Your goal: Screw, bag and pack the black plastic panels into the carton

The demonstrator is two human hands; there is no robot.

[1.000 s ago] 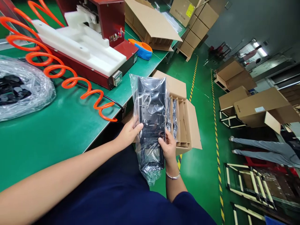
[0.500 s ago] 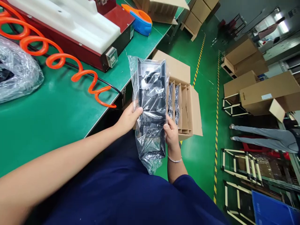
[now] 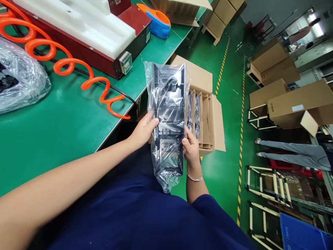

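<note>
The fingers of the left hand (image 3: 142, 131) and right hand (image 3: 191, 148) are hidden behind the bagged black part (image 3: 168, 114) they grip. Beyond the grip, that part covers the near slots of the cardboard box (image 3: 208, 114). The parts bagged inside it are too small to identify.

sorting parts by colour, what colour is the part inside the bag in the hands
Black, inside a clear plastic bag; the head view shows it, held by the left hand and right hand.
</note>
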